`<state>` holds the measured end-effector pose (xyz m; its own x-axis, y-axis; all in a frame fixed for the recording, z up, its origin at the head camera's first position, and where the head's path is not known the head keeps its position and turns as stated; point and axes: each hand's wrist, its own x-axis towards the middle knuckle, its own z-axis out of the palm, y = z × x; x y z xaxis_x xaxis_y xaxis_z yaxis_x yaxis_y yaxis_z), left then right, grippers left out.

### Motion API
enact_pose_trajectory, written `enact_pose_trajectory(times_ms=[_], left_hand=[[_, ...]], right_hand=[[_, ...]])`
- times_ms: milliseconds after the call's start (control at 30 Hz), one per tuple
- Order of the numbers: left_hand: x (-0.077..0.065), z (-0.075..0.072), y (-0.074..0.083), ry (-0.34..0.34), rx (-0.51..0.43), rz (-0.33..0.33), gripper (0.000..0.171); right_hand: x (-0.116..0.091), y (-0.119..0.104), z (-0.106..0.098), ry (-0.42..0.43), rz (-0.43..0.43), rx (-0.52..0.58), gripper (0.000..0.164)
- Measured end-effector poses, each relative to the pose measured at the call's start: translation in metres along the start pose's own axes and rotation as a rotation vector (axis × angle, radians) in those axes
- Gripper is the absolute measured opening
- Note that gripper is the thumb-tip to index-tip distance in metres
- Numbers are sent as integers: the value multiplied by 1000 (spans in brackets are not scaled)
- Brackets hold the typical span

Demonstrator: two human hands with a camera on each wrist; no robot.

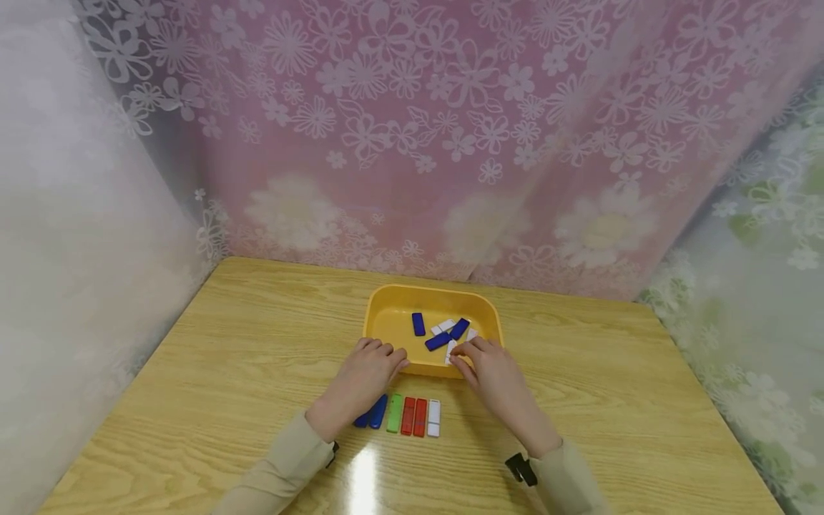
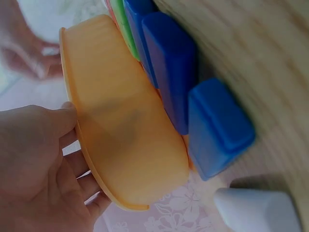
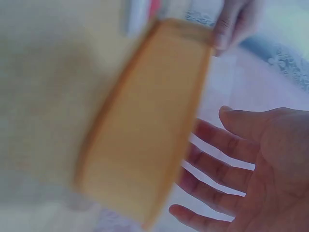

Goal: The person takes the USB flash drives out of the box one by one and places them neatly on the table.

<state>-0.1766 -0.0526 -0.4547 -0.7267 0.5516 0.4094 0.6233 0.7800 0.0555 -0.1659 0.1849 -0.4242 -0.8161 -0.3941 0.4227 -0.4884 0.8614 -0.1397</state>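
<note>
My left hand (image 1: 368,372) grips the near left rim of a yellow plastic bin (image 1: 393,295), thumb outside and fingers inside, as the left wrist view shows. Over the bin's near right part, my right hand (image 1: 492,372) reaches in with its fingers spread and relaxed, thumb apart, holding nothing in the right wrist view. Close by its fingertips lies a white stick (image 1: 450,351), shaped like a capped USB stick. Further blue sticks (image 1: 418,324) and white sticks (image 1: 443,327) lie loose on the bin's floor.
On the wooden table (image 1: 257,336), a row before the bin has blue (image 1: 378,412), green (image 1: 394,413), red (image 1: 420,417) and white sticks (image 1: 434,418). My left hand partly hides its left end, where the left wrist view shows another white stick (image 2: 258,210). Flowered curtains (image 1: 412,143) hang behind.
</note>
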Motion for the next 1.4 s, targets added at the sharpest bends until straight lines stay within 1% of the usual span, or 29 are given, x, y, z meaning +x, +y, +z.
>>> enact_pose_trajectory(times_ms=[133,233,367,467,567,667,733,833,933,1067,1167,1300,1400], left_hand=[[0,-1,1,-15,4,-13,22],[1,-1,1,-21,15,-21,22],[2,0,2,-16,20,-28,21],[2,2,2,-1,19,-22,21],[2,3,2,20,31,-6,21],[1,4,2,41,47,10,21],[1,4,2,52,53,16,22],[0,4,2,61,50,17,22],[0,4,2,68,43,15,23],[0,4,2,76,37,15,23],[-1,4,1,82,37,16,23],[-2,4,-1,87,30,15,23],[-2,4,-2,87,15,8,23]], right_hand=[[27,-5,-8,-69,42,21,15],[51,-6,-5,-158,81,7,22],[78,-6,10,-300,117,-43,30],[92,-4,24,-384,128,-61,35],[100,-1,36,-447,136,-69,38],[106,1,46,-487,146,-79,39],[110,2,52,-500,153,-89,37],[115,3,60,-513,166,-111,26],[119,2,67,-516,169,-113,19],[120,1,71,-498,138,-38,12],[119,0,72,-479,112,16,15],[119,-1,71,-452,111,70,15],[121,-2,64,-418,126,128,13]])
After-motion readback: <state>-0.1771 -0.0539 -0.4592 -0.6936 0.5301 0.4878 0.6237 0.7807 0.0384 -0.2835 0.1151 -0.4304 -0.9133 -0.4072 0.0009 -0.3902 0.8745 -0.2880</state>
